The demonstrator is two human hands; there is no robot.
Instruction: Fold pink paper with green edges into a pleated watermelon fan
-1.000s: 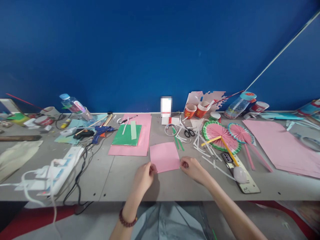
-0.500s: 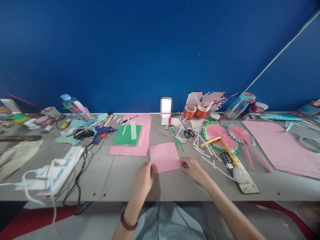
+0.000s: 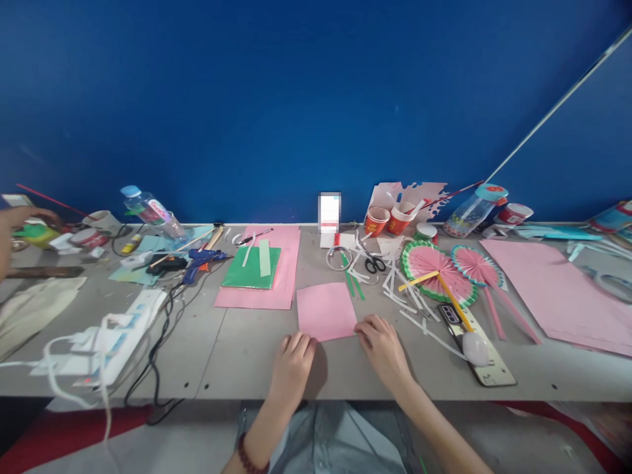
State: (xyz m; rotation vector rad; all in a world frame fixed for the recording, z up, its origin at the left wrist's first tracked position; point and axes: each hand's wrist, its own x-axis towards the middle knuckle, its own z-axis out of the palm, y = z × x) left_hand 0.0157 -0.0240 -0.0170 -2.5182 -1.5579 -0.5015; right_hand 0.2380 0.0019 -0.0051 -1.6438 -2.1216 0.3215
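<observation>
A square sheet of pink paper lies flat on the grey table in front of me. My left hand is at its lower left corner, fingers bent and held together over the edge; the thumb is hidden. At the lower right corner my right hand pinches the edge between thumb and fingers. Just beyond the sheet are a green packet of paper on a larger pink sheet, thin green strips and black-handled scissors.
On the left are a white power strip, a blue glue gun and a bottle. Another person's hand reaches in at far left. Red paper cups, watermelon paper fans and a phone lie right.
My left hand has slid down from the paper's left edge to its lower corner. My right hand has turned slightly at its corner. Another person's hand has appeared at far left.
</observation>
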